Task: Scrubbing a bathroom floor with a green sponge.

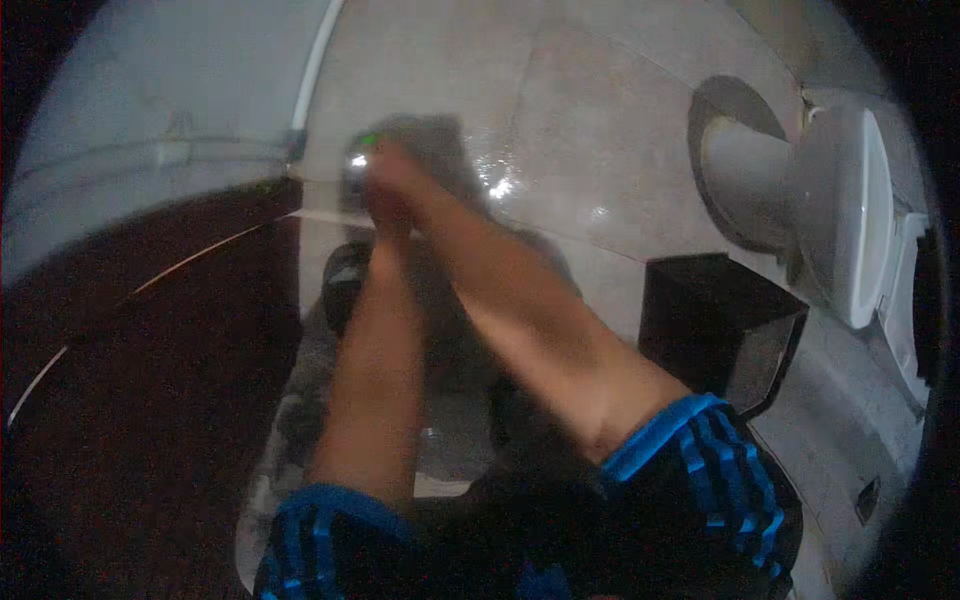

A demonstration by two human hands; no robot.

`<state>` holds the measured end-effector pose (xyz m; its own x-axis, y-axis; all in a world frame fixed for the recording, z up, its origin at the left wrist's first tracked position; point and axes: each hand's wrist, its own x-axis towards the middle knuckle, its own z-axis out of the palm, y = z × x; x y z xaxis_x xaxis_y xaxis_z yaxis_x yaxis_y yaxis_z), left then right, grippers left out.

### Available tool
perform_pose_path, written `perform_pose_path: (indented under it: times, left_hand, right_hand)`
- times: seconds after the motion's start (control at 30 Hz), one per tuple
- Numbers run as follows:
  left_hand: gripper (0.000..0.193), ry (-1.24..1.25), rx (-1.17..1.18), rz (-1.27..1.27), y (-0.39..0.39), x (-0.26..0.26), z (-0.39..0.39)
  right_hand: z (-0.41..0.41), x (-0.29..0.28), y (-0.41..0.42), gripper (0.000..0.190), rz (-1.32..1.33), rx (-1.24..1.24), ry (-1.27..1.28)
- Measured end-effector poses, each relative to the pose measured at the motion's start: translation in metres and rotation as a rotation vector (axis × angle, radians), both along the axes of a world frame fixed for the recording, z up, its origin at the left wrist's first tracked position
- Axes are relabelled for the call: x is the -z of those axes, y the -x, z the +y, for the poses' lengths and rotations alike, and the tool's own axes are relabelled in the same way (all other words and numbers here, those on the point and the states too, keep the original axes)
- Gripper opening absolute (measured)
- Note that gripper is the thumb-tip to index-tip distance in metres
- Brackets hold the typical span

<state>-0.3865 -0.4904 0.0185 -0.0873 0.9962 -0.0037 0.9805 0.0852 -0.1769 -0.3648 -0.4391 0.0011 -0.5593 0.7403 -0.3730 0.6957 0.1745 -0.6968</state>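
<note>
Both my bare forearms reach forward and down from black sleeves with blue stripes and cuffs. My left hand (pixel 386 221) and my right hand (pixel 394 169) come together low over the floor, touching or overlapping in the picture. Motion blur hides their fingers. At the left side of my right hand shows a small shiny dark thing (pixel 358 166) with a green spot on top. Its kind and whether either hand grips it cannot be made out. Just left of my left wrist is a dark shoe (pixel 343 274), partly covered by the forearm.
Glossy light floor tiles (pixel 585 150) reflect bright light. A black bin (pixel 686 322) stands at the right, beside a white ceramic pedestal fixture (pixel 840 217), a toilet or washbasin. A dark brown surface (pixel 172 360) fills the left. A white pipe (pixel 316 67) runs beyond it.
</note>
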Motion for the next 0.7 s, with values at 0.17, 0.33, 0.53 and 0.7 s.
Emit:
perform_pose_path:
  times: [0.17,0.33,0.53,0.7]
  left_hand:
    - [0.018,-0.086,0.098,0.23,-0.066,0.001,-0.01]
    - [0.017,0.101,-0.342,-1.031,-0.093,0.013,-0.019]
    - [0.021,-0.064,-0.43,-1.211,-0.095,0.018,-0.022]
    - [0.025,-0.144,-0.407,-1.296,-0.089,0.023,-0.019]
  right_hand:
    - [-0.005,-0.001,-0.061,0.032,0.058,0.316,0.23]
    - [-0.019,-0.003,-0.092,0.031,0.111,0.308,0.108]
    - [-0.011,0.042,-0.06,0.03,0.099,0.416,0.072]
    - [-0.002,0.083,-0.057,0.033,0.026,0.206,-0.062]
